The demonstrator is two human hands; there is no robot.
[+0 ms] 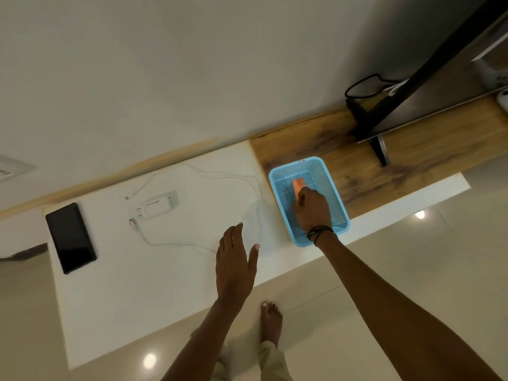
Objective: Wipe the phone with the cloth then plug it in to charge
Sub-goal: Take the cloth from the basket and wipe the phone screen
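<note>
A black phone (70, 238) lies face up at the left end of the white counter (143, 276). A white charger (157, 207) with a long white cable (257, 204) rests near the counter's middle. An orange folded cloth (298, 184) sits inside a blue mesh basket (341, 199). My right hand (312, 210) is down in the basket with its fingers closed on the cloth's near end. My left hand (236, 259) hovers above the counter with fingers spread, holding nothing, just beside the cable loop.
A wooden shelf (316, 138) runs behind the basket along the wall. A dark TV (428, 78) on a stand sits at the right with black cables (365, 83) behind it. My bare foot (270, 323) stands on the tiled floor below the counter's edge.
</note>
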